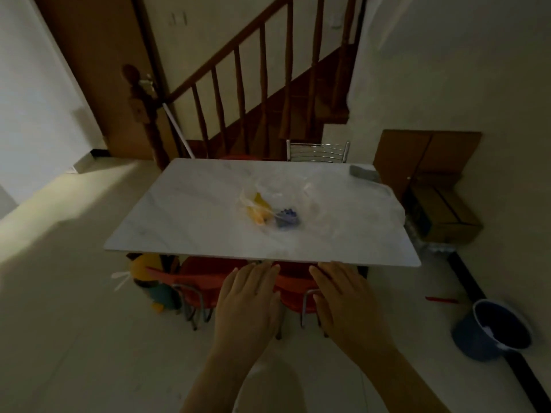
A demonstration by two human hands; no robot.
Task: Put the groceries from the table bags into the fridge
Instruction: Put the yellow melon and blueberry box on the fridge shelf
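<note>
A white marble table (185, 216) stands in front of me. On its middle lies a clear plastic bag (301, 204) holding a yellow item (258, 208) and a blue-purple item (286, 217). Another clear bag (363, 204) spreads flat toward the table's right side. My left hand (249, 302) and my right hand (343, 299) hover palm down just short of the table's near edge, fingers spread, holding nothing. No fridge is in view.
Red chairs (208, 278) are tucked under the near edge, a metal chair (317, 150) at the far side. A blue bucket (492, 329) sits on the floor at right, cardboard boxes (441, 210) beyond it. A wooden staircase (253, 84) rises behind. A yellow toy (152, 281) stands under the table.
</note>
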